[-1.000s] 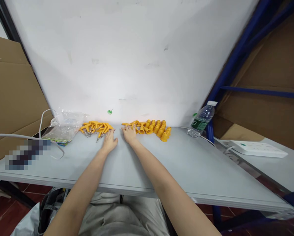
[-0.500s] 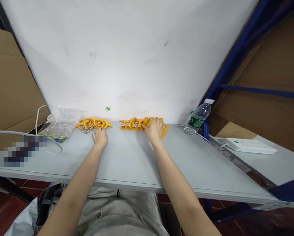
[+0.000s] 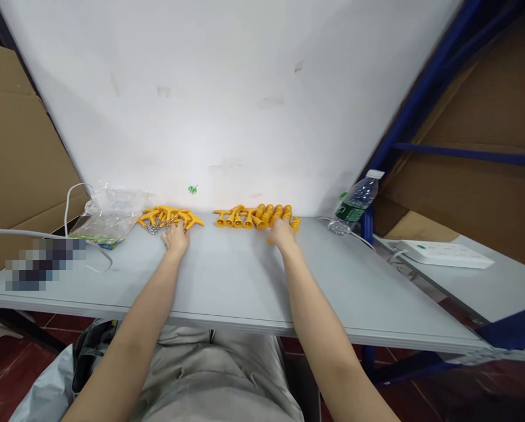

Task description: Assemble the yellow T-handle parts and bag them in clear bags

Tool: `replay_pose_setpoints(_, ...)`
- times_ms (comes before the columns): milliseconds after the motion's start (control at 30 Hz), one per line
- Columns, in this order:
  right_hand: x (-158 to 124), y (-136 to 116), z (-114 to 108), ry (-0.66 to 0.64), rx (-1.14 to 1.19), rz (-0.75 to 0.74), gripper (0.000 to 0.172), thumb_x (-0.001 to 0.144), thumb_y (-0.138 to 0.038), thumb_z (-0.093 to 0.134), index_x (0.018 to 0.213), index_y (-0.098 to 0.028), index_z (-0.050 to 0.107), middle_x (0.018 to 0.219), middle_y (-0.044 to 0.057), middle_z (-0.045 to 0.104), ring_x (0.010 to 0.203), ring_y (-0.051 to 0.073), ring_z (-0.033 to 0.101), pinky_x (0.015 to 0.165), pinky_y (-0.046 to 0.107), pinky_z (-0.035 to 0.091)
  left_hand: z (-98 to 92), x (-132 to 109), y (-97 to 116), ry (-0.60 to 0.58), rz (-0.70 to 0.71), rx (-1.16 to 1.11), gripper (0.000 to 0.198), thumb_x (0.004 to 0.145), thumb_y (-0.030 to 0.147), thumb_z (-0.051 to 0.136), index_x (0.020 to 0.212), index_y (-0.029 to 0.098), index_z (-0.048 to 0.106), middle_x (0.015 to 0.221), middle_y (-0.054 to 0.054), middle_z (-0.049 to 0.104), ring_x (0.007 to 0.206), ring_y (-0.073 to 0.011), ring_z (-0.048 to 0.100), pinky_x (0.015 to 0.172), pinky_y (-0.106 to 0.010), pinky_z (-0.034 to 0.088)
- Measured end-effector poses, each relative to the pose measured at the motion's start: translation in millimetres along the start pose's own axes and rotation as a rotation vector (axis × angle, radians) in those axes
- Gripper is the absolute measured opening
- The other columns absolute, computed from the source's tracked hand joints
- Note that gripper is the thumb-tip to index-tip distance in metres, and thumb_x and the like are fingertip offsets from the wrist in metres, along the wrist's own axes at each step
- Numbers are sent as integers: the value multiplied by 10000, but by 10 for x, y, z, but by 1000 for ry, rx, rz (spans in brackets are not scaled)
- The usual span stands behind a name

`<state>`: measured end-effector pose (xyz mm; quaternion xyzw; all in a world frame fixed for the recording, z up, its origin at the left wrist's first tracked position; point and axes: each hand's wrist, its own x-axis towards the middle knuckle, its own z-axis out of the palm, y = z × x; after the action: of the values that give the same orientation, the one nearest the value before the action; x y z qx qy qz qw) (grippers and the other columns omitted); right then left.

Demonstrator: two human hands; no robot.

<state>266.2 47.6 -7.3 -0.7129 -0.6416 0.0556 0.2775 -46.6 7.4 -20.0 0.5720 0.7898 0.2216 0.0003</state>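
My left hand (image 3: 176,237) is at the right side of a pile of yellow branched pieces (image 3: 163,212) with silvery ball chains (image 3: 152,227). Its fingers are bent around a yellow piece at the pile's edge; the exact grip is partly hidden. My right hand (image 3: 282,233) is at the right end of a row of small yellow pieces with flared, cup-like ends (image 3: 238,221). The fingers are closed, and a bit of yellow shows beneath them. Several upright-leaning yellow pieces (image 3: 269,212) stand just behind that hand, against the white wall.
The grey tabletop (image 3: 231,281) meets a white wall. Clear plastic bags (image 3: 113,214) and a white cable (image 3: 25,233) lie at left. A green-labelled bottle (image 3: 357,202) leans at right by a blue frame (image 3: 394,129). Beyond it rests a white power strip (image 3: 447,254).
My right hand has drawn back slightly toward me and right, uncovering more yellow pieces in the row. The left hand has shifted a little at its pile, where pieces have moved.
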Motion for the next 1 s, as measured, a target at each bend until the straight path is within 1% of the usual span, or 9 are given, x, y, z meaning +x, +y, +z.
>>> replay_pose_setpoints(133, -101, -256, 88, -87, 35, -109, 177, 771, -91, 590, 937, -151, 604, 1093, 163, 586, 921, 243, 590, 797, 338, 445, -1, -9, 8, 43, 20, 8, 269, 888, 254, 489, 1142, 251, 577, 1265, -137, 541, 1219, -295, 490, 951, -457, 359)
replay_pose_setpoints(300, -200, -438, 348, -130, 241, -319, 147, 718, -146, 613, 840, -186, 541, 846, 48, 588, 778, 176, 537, 705, 279, 440, 9, -14, 14, 49, 60, -7, 224, 871, 220, 505, 1072, 263, 593, 1253, -121, 553, 1212, -296, 475, 944, -467, 358)
replay_pose_setpoints(433, -276, -519, 512, -214, 312, -292, 192, 703, -260, 662, 753, -202, 485, 741, -3, 542, 689, 150, 493, 648, 262, 407, 30, -24, 18, 31, 100, -13, 235, 857, 195, 498, 1058, 264, 598, 1266, -101, 552, 1218, -282, 471, 982, -476, 344)
replay_pose_setpoints(567, -330, -561, 532, -222, 258, -264, 203, 729, -309, 661, 717, -202, 489, 752, 7, 550, 715, 160, 499, 666, 270, 392, 49, -42, 60, 6, 99, -27, 211, 838, 194, 517, 1018, 252, 609, 1271, -95, 562, 1240, -276, 468, 1048, -502, 305)
replay_pose_setpoints(700, -362, -566, 496, -204, 170, -281, 193, 765, -351, 656, 752, -195, 542, 836, 40, 593, 802, 189, 528, 715, 287, 399, -101, 22, 59, 17, 26, -134, 220, 826, 279, 578, 1040, 241, 608, 1302, -99, 573, 1271, -283, 467, 1070, -495, 307)
replay_pose_setpoints(767, -371, -562, 489, -205, 145, -289, 181, 782, -349, 649, 796, -191, 562, 869, 53, 607, 829, 196, 537, 736, 293, 402, -290, 108, -66, 37, -82, -170, 271, 826, 294, 581, 1083, 210, 601, 1309, -117, 581, 1262, -294, 483, 1055, -491, 333)
replay_pose_setpoints(833, -374, -557, 492, -207, 129, -307, 181, 792, -346, 648, 830, -187, 571, 880, 59, 613, 836, 199, 541, 745, 297, 404, -539, 214, -323, 58, -129, -157, 314, 828, 273, 568, 1115, 147, 592, 1282, -168, 595, 1236, -322, 503, 1011, -492, 370)
replay_pose_setpoints(933, -367, -548, 504, -197, 121, -348, 174, 802, -343, 642, 844, -190, 571, 866, 54, 613, 827, 196, 541, 739, 295, 406, -951, 355, -897, 43, -242, -31, 424, 778, 332, 615, 1117, 80, 582, 1200, -213, 632, 1169, -358, 551, 929, -472, 431)
replay_pose_setpoints(1000, -358, -542, 511, -188, 122, -357, 164, 798, -335, 644, 837, -194, 569, 849, 47, 610, 816, 194, 539, 731, 292, 404, -1199, 407, -1295, 35, -312, 105, 533, 697, 299, 669, 1150, 45, 551, 1262, -245, 595, 1197, -382, 525, 912, -470, 438)
